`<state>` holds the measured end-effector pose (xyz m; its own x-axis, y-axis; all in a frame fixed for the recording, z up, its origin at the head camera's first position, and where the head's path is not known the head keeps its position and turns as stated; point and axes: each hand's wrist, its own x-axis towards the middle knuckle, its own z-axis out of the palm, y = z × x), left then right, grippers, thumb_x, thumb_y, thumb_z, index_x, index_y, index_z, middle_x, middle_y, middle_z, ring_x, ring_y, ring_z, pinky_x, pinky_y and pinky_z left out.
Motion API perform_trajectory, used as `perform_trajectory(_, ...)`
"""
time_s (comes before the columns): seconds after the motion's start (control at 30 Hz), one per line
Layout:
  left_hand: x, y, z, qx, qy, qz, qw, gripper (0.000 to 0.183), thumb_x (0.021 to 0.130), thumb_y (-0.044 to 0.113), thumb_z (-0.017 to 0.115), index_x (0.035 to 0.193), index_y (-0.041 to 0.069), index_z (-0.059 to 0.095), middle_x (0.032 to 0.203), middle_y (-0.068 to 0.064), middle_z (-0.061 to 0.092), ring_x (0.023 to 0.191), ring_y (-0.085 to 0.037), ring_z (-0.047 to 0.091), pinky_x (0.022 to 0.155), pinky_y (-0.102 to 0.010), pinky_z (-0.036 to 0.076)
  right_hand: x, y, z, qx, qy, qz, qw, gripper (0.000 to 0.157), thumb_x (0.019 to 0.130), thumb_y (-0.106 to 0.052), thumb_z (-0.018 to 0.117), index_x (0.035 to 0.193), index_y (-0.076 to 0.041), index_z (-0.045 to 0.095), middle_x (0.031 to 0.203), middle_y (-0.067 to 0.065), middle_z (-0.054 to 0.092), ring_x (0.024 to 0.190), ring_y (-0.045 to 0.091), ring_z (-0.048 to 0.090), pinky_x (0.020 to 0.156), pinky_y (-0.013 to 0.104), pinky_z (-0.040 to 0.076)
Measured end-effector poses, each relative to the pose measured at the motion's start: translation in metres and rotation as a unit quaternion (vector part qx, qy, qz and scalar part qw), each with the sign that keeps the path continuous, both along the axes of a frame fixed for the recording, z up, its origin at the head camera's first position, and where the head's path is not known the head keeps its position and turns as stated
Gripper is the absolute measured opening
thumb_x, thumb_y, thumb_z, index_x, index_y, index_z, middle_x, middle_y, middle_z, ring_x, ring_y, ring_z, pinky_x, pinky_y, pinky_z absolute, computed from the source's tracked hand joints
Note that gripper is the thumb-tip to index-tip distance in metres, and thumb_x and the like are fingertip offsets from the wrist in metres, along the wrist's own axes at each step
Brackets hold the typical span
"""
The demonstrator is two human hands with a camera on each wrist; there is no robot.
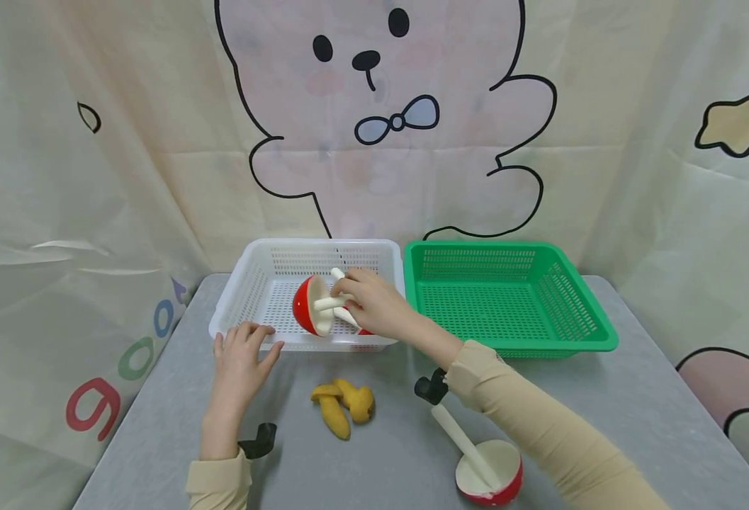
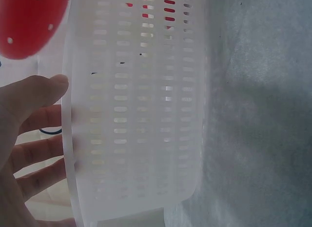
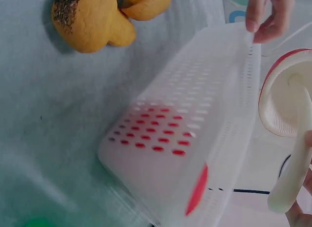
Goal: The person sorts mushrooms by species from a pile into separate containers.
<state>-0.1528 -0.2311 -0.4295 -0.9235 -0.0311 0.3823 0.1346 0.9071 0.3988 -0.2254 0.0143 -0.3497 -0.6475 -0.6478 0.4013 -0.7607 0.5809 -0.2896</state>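
My right hand pinches the pale stem of a red-capped mushroom above the white basket.

The mushroom lies sideways in my grip, its long axis running left to right with the stem end slightly higher; the white-dotted cap points left, the cream underside faces right, towards my fingers. My left hand has its fingers spread at the basket's near left rim, thumb touching it. On the grey table, nearer me, lie two yellow mushrooms and, farther right, a second red-capped one, stem pointing away and leftward. A green basket stands just right of the white one.
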Motion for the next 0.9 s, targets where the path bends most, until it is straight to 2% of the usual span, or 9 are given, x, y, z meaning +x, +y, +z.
perform_trajectory(0.13, -0.001, 0.0, 0.0, -0.008, -0.001, 0.002, 1.0, 0.027, 0.085, 0.024, 0.072, 0.105, 0.007, 0.067, 0.106, -0.015, 0.06, 0.105, -0.038, 0.052, 0.105, -0.076, 0.019, -0.007, -0.011, -0.01, 0.006, -0.024, -0.022, 0.999, 0.021, 0.087, 0.001, 0.058, 0.1, -0.011, 0.069, 0.1, 0.004, 0.064, 0.089, 0.02, 0.055, 0.072, 0.029, 0.048)
perform_trajectory(0.3, -0.001, -0.001, -0.001, -0.013, 0.011, 0.002, 0.9998, 0.025, 0.084, 0.024, 0.073, 0.103, 0.008, 0.067, 0.104, -0.014, 0.06, 0.103, -0.038, 0.053, 0.104, -0.076, 0.021, -0.015, -0.024, -0.025, 0.013, -0.075, -0.056, 0.996, 0.023, 0.088, -0.001, 0.057, 0.103, -0.011, 0.069, 0.102, 0.005, 0.063, 0.092, 0.019, 0.053, 0.075, 0.028, 0.048)
perform_trajectory(0.57, -0.001, 0.002, -0.002, -0.012, -0.009, 0.004, 0.9999, 0.027, 0.085, 0.025, 0.073, 0.104, 0.008, 0.067, 0.106, -0.013, 0.06, 0.105, -0.037, 0.051, 0.105, -0.076, 0.019, -0.029, -0.038, -0.05, -0.007, -0.139, -0.093, 0.986, 0.024, 0.086, 0.001, 0.057, 0.103, -0.01, 0.07, 0.095, 0.006, 0.063, 0.084, 0.02, 0.054, 0.07, 0.027, 0.046)
perform_trajectory(0.73, -0.001, 0.004, -0.001, -0.007, -0.017, 0.009, 0.9998, 0.028, 0.084, 0.025, 0.073, 0.106, 0.008, 0.067, 0.107, -0.014, 0.06, 0.108, -0.037, 0.05, 0.106, -0.075, 0.018, -0.031, -0.045, -0.063, -0.005, -0.155, -0.096, 0.983, 0.023, 0.087, -0.001, 0.059, 0.104, -0.011, 0.07, 0.094, 0.004, 0.063, 0.081, 0.016, 0.054, 0.071, 0.026, 0.048)
perform_trajectory(0.9, 0.0, 0.002, -0.001, -0.006, 0.001, 0.011, 0.9999, 0.026, 0.084, 0.024, 0.073, 0.103, 0.008, 0.067, 0.106, -0.013, 0.06, 0.107, -0.036, 0.051, 0.106, -0.074, 0.019, -0.033, -0.052, -0.067, -0.003, -0.165, -0.092, 0.982, 0.022, 0.088, -0.003, 0.058, 0.105, -0.011, 0.07, 0.096, 0.005, 0.063, 0.085, 0.017, 0.055, 0.076, 0.028, 0.051)
